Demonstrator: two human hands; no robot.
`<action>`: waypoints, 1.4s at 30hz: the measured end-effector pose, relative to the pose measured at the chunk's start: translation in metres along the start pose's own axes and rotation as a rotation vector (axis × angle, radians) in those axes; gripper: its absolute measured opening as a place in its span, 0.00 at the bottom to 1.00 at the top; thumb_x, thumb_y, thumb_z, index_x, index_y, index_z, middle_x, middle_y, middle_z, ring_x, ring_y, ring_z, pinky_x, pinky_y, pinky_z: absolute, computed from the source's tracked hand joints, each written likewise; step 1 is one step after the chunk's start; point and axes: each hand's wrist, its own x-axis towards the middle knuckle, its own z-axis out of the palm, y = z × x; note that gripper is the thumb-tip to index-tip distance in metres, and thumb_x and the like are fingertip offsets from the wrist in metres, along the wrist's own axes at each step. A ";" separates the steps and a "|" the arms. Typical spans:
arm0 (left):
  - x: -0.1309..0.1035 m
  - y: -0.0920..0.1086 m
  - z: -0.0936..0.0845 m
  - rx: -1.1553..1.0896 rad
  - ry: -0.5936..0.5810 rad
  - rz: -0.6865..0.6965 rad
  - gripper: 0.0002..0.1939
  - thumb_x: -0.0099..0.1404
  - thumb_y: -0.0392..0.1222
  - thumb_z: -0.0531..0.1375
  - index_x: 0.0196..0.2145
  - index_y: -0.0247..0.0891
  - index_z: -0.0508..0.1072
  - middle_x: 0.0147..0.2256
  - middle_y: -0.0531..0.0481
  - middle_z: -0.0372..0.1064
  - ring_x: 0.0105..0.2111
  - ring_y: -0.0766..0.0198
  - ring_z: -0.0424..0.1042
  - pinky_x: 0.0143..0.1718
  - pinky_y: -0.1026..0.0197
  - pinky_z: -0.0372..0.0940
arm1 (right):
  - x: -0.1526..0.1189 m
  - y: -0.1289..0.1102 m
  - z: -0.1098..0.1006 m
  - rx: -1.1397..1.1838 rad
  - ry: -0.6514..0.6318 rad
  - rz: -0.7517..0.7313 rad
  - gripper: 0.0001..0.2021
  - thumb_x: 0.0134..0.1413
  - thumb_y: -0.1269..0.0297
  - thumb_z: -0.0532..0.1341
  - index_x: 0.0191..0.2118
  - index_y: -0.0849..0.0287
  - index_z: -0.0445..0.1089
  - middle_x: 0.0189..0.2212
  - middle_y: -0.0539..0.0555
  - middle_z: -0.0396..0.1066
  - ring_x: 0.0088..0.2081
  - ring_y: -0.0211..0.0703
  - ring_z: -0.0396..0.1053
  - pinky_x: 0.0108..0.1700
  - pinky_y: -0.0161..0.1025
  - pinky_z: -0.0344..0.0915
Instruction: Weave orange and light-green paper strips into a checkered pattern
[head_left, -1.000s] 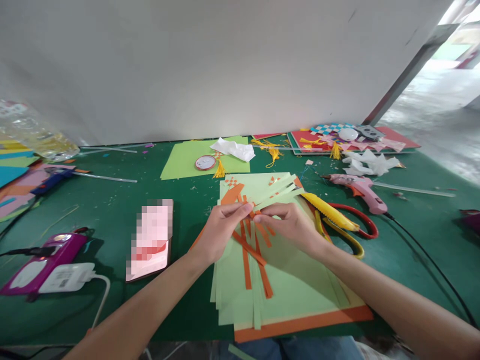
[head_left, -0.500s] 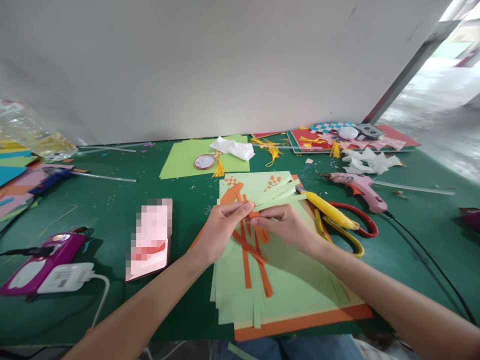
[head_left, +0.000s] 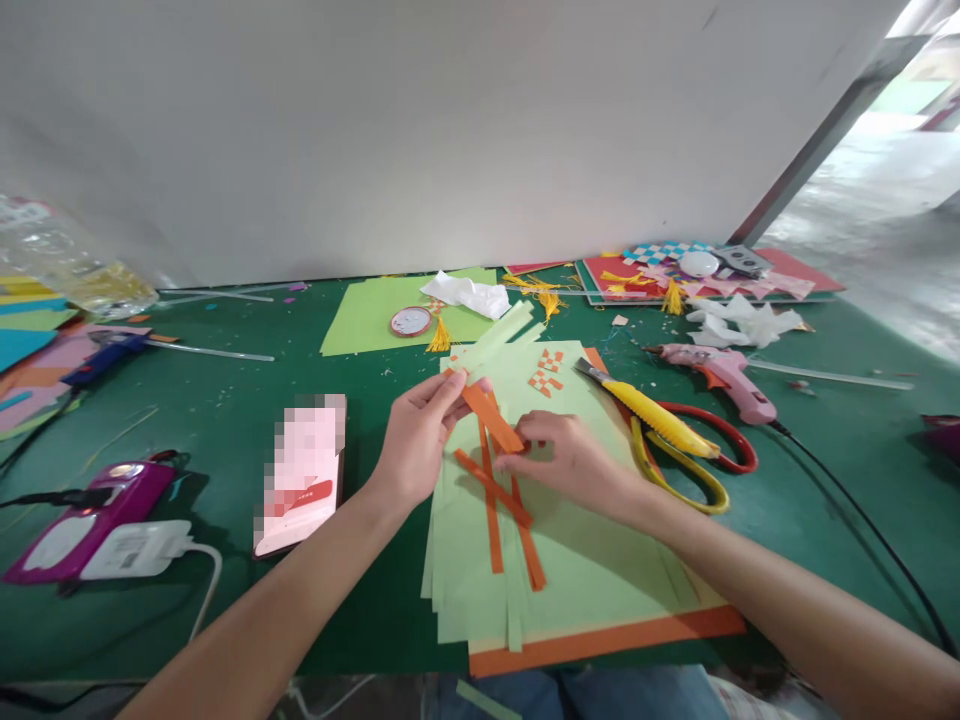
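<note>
My left hand [head_left: 416, 435] is closed, pinching a bunch of paper strips between thumb and fingers. Pale green strips [head_left: 499, 338] fan out above it toward the upper right, and orange strips [head_left: 491, 418] slant down to the right. At their lower end, the thumb and fingers of my right hand [head_left: 566, 455] curl around the orange tips. Beneath both hands lies a stack of pale green paper sheets [head_left: 600, 560]. Loose orange strips [head_left: 495, 488] lie crossed on it. Small orange-and-white checked woven pieces [head_left: 546, 372] rest near its top edge.
Right of the stack are a yellow utility knife [head_left: 652, 412], scissors [head_left: 731, 440] and a pink glue gun [head_left: 720, 375]. A phone [head_left: 304, 475] and a purple device [head_left: 97, 510] lie left. Behind are a tape roll [head_left: 411, 321], white tissue [head_left: 469, 296] and yellow tassels [head_left: 439, 334].
The green strips have swung from pointing right to pointing up and right. My left hand has shifted slightly left and up; my right hand has moved to the strips' lower orange end.
</note>
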 end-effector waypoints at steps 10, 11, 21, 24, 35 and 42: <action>0.004 0.001 -0.002 -0.077 0.038 -0.023 0.10 0.57 0.45 0.69 0.30 0.35 0.77 0.35 0.48 0.79 0.42 0.59 0.77 0.53 0.55 0.66 | -0.009 -0.006 -0.007 -0.312 -0.276 -0.232 0.15 0.46 0.54 0.70 0.28 0.59 0.66 0.27 0.50 0.68 0.33 0.41 0.63 0.38 0.38 0.57; 0.004 0.001 -0.002 -0.072 0.038 -0.023 0.10 0.57 0.45 0.69 0.30 0.35 0.77 0.35 0.48 0.79 0.42 0.59 0.77 0.53 0.55 0.65 | -0.010 -0.007 -0.006 -0.314 -0.278 -0.243 0.12 0.47 0.60 0.69 0.28 0.59 0.66 0.27 0.49 0.67 0.33 0.41 0.63 0.38 0.38 0.57; 0.003 0.003 0.000 -0.055 0.063 -0.023 0.12 0.54 0.46 0.71 0.29 0.36 0.76 0.31 0.50 0.77 0.43 0.56 0.77 0.53 0.54 0.66 | -0.008 0.001 -0.004 -0.208 -0.273 -0.238 0.04 0.49 0.73 0.62 0.31 0.59 0.67 0.29 0.50 0.69 0.34 0.39 0.64 0.37 0.35 0.58; 0.003 0.002 -0.001 -0.042 0.040 -0.020 0.11 0.56 0.46 0.70 0.29 0.35 0.76 0.32 0.49 0.77 0.42 0.57 0.77 0.53 0.54 0.66 | -0.008 0.001 -0.004 -0.208 -0.279 -0.227 0.05 0.49 0.76 0.60 0.31 0.59 0.68 0.30 0.50 0.69 0.34 0.39 0.64 0.37 0.35 0.59; 0.003 0.002 -0.001 -0.033 0.043 -0.038 0.13 0.55 0.47 0.70 0.30 0.35 0.76 0.34 0.47 0.78 0.43 0.56 0.77 0.53 0.53 0.65 | -0.005 0.002 -0.011 -0.170 -0.303 -0.190 0.06 0.55 0.73 0.60 0.36 0.58 0.74 0.34 0.53 0.72 0.37 0.41 0.68 0.39 0.37 0.62; 0.003 0.001 -0.001 -0.025 0.039 -0.044 0.11 0.57 0.45 0.69 0.31 0.35 0.77 0.35 0.45 0.79 0.42 0.56 0.77 0.51 0.54 0.66 | -0.005 0.005 -0.009 -0.262 -0.275 -0.244 0.06 0.58 0.72 0.59 0.34 0.58 0.74 0.33 0.52 0.73 0.35 0.41 0.69 0.38 0.36 0.62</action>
